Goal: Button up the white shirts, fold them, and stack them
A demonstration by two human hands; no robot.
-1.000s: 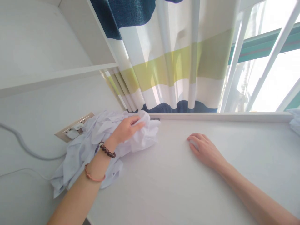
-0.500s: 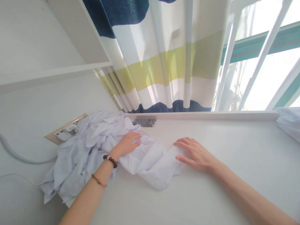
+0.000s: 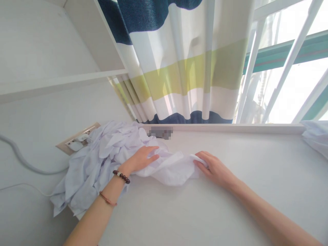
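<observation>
A heap of crumpled white cloth (image 3: 102, 153) lies on the left of the white tabletop (image 3: 159, 215), with a loose white cloth piece (image 3: 176, 171) stretching right from it. My left hand (image 3: 142, 159) rests on the cloth near the heap, thumb and fingers apart; it wears a dark bead bracelet and a thin reddish band. Between the thumb and fingers of my right hand (image 3: 214, 168) the right end of the cloth piece is pinched and slightly raised. What kind of cloth item it is, I cannot tell.
A blurred dark object (image 3: 161, 132) sits by the back ledge. Left of the heap, a wall socket (image 3: 77, 140) has plugs in it, and a grey cable (image 3: 30, 167) hangs along the wall. More white cloth (image 3: 317, 136) lies far right. Behind hang striped curtains (image 3: 187, 75).
My right hand has closed on the cloth's right end and lifted it a little. The cloth's near edge has drawn back from me. My left hand stays about in place.
</observation>
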